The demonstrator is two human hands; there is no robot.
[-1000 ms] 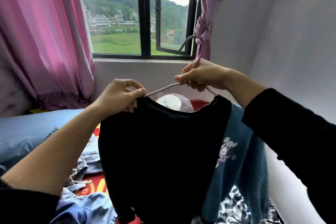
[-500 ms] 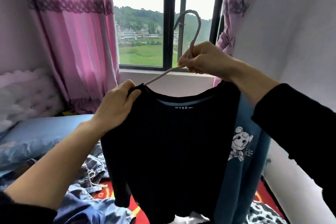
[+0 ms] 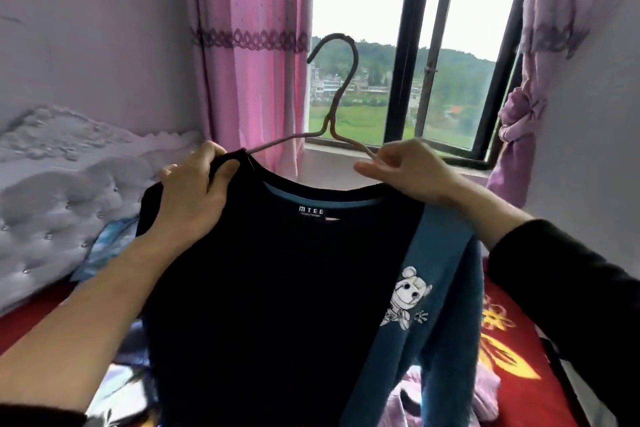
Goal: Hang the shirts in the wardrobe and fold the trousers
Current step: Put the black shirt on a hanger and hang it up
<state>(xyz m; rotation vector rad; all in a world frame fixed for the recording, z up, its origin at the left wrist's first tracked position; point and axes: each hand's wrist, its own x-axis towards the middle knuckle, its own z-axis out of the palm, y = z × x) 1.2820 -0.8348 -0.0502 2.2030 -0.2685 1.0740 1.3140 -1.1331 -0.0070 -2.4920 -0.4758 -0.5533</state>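
Black shirt (image 3: 277, 288) on hanger (image 3: 329, 125) between hands (image 3: 194, 198) (image 3: 412, 172)

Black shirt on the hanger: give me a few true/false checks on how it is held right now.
1. The left hand grips the black shirt at one shoulder. True.
2. The hook of the hanger sits on a wardrobe rail. False: the hook is free in the air, in front of the window; no wardrobe is in view.
3. The right hand hangs idle at the person's side. False: it is raised, and its fingers pinch the hanger's wire arm by the neckline.
4. A teal shirt with a bear print shows behind the black shirt, inside its neckline and along its side. True.
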